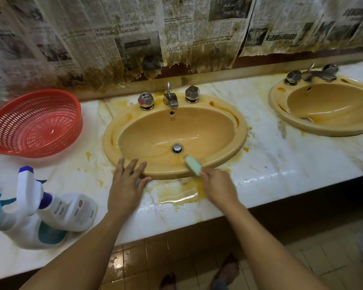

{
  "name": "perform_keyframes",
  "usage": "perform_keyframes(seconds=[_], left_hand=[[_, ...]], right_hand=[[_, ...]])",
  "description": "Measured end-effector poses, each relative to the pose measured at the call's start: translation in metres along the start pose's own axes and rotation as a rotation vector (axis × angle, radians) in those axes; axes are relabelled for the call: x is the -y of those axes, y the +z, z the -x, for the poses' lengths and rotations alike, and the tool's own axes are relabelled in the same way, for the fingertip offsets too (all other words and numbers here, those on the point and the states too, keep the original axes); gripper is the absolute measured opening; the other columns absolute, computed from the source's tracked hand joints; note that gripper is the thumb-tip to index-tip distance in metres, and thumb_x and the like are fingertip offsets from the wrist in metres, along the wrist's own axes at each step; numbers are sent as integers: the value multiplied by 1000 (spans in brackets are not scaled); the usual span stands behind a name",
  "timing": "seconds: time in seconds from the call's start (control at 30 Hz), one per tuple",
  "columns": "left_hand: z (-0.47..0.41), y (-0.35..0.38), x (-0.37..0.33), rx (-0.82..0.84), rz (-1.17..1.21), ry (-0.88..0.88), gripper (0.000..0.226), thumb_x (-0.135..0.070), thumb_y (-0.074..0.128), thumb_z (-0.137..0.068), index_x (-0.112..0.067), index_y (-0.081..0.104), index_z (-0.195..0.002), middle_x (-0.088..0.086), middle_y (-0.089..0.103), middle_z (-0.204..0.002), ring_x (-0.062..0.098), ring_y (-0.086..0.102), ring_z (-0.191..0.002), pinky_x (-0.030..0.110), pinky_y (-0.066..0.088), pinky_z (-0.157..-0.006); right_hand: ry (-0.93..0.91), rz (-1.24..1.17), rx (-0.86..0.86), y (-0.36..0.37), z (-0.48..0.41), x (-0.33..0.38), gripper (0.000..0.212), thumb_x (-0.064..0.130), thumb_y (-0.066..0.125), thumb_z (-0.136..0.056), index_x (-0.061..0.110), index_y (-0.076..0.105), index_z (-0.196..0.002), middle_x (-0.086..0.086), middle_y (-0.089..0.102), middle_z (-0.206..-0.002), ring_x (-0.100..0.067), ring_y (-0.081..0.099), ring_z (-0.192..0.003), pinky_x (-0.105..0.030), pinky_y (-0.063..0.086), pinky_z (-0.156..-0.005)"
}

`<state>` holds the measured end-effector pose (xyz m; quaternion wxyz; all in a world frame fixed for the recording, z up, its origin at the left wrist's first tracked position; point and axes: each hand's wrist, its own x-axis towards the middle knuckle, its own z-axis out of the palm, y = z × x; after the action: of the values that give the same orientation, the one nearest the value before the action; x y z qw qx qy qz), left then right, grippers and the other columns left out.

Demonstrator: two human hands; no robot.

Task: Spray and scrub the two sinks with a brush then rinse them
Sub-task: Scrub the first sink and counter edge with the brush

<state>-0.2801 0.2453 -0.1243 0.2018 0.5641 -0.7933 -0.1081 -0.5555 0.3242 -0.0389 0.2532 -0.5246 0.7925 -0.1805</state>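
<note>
- Head view: our left hand (127,185) lies with fingers spread and straight on the front rim of the near sink (110,141), holding nothing.
- Our right hand (217,185) grips the pale green brush (193,165), whose head is against the basin's front wall, near the drain (177,148).
- We see the second sink (278,101) well apart on the right, and a white spray bottle (71,210) lying on the marble counter (281,164) at the left.

Bare counter (270,164) lay open at my two o'clock toward the far sink (278,107); a red basket (29,126) at ten, spray bottles (57,210) at eight and taps (170,98) at twelve hemmed me.
</note>
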Motion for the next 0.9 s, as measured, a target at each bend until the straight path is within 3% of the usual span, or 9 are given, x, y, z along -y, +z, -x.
perform_keyframes(seconds=[0.13,0.27,0.4,0.63,0.77,0.9], left_hand=[[2,1,-3,0,-53,24,53,-54,38,-104,-29,53,-149,0,48,-155,32,13,-157,58,31,-119],[1,1,-4,-1,-84,41,51,-51,38,-105,-30,53,-148,0,50,-154,35,16,-155,60,32,-117],[1,2,-4,6,-87,37,52,-52,35,-105,-31,52,-149,1,49,-155,35,15,-155,60,31,-118],[2,1,-5,2,-87,33,54,-53,35,-104,-28,54,-148,3,50,-154,37,17,-155,60,32,-117],[1,1,-6,-2,-86,30,55,-54,35,-103,-27,55,-147,3,51,-153,37,19,-154,59,33,-117],[0,0,-5,2,-80,21,54,-55,37,-103,-29,55,-146,2,51,-153,35,18,-155,58,32,-118]], right_hand=[[205,21,-143,-56,-24,-51,29,25,47,-105,13,72,-112,-15,71,-98,-32,57,-87,-46,54,-81],[90,3,-51,-35,-21,-20,26,26,50,-103,15,73,-109,-15,70,-97,-38,65,-92,-40,53,-77],[-67,79,59,-3,-3,11,26,30,47,-105,21,70,-110,-6,66,-89,-30,63,-81,-34,44,-64],[115,21,-114,-45,-28,-49,27,28,49,-104,17,72,-115,-15,71,-96,-40,63,-95,-49,55,-80],[0,-26,-72,-20,-11,-32,32,26,49,-105,11,67,-126,-17,73,-103,-40,65,-98,-50,55,-84],[-83,-58,-8,2,8,-17,35,30,49,-106,17,62,-136,-13,74,-102,-32,68,-92,-49,57,-81]])
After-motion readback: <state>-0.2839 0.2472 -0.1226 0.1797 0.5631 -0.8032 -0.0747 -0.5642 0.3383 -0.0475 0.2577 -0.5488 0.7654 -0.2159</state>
